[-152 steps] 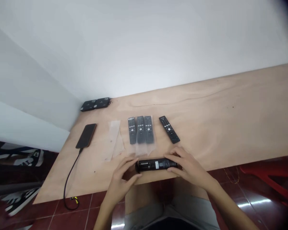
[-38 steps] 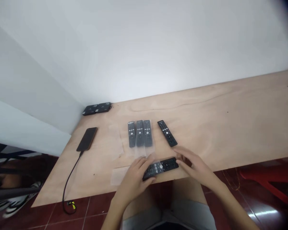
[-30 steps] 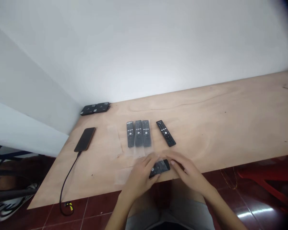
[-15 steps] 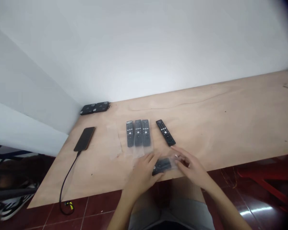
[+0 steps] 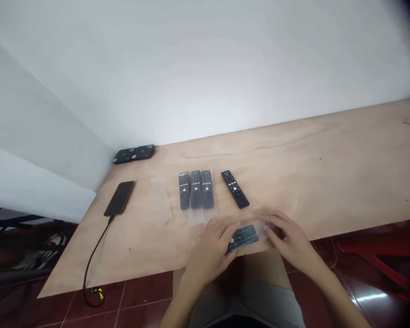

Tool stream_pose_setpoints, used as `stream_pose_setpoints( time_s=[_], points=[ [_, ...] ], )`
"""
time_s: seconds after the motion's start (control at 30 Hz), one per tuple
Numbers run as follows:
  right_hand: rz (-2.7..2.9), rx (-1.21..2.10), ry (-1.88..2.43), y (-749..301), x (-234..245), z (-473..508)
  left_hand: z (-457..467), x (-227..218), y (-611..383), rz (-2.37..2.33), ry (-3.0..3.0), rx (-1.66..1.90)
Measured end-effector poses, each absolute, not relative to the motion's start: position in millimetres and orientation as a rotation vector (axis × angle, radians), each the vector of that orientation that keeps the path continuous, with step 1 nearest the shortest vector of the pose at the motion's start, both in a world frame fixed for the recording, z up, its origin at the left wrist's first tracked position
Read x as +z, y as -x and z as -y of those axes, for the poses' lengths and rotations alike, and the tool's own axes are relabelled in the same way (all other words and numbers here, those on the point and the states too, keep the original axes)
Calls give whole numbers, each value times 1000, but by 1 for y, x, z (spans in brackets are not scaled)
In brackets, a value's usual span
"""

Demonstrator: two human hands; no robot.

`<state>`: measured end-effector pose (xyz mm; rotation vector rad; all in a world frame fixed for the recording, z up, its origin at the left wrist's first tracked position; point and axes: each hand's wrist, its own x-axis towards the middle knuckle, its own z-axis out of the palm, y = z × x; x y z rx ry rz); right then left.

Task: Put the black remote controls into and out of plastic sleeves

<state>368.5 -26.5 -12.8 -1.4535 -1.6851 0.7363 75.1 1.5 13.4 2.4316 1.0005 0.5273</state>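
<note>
Near the table's front edge lies a black remote control (image 5: pixel 245 237) inside a clear plastic sleeve (image 5: pixel 260 228). My left hand (image 5: pixel 213 243) is closed round the left end of this remote, thumb and fingers on its two sides. At the sleeve's right end, my right hand (image 5: pixel 285 232) pinches the plastic, its fingertips slightly blurred. Beyond my hands, a bare remote (image 5: pixel 235 189) lies slanted on the wood. To its left, three sleeved remotes (image 5: pixel 196 190) lie side by side, buttons up.
An unfilled plastic sleeve (image 5: pixel 161 199) lies left of the row. Farther left is a phone (image 5: pixel 120 198) with a black cable (image 5: pixel 94 255) hanging over the front edge. Two black boxes (image 5: pixel 134 154) sit at the wall. A red stool (image 5: pixel 372 259) stands below, right.
Both hands and the sleeved remote have shifted to the right. My right hand has moved away from the bare remote's lower end. The other remotes lie as before.
</note>
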Motion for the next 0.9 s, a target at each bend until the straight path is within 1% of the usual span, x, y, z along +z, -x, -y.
stream_pose_setpoints(
  time_s=[0.07, 0.1, 0.23, 0.33, 0.4, 0.47, 0.57, 0.63, 0.73, 0.9],
  points=[
    [1779, 648, 1472, -379, -6, 32, 0, 12, -82, -992, -2421, 515],
    [1830, 655, 1453, -381, -2, 34, 0, 11, -86, -984, -2413, 519],
    [2045, 909, 1260, -380, 8, 39, -4, 11, -102, -941, -2421, 523],
    [2042, 953, 1242, -379, 5, 40, -11, 15, -102, -921, -2448, 518],
    [1993, 897, 1297, -382, -2, 44, -17, 18, -90, -894, -2441, 587],
    [1947, 814, 1356, -386, -11, 51, -22, 16, -70, -947, -2417, 728],
    [1874, 650, 1406, -387, -29, 64, -28, 6, -36, -1238, -2411, 921],
    [1800, 514, 1412, -381, -39, 70, -28, -3, -19, -1410, -2446, 920],
    [1704, 348, 1389, -364, -48, 73, -23, -13, -10, -1506, -2488, 828],
    [1674, 303, 1460, -330, -45, 69, -17, -14, -13, -1539, -2473, 767]
  ],
)
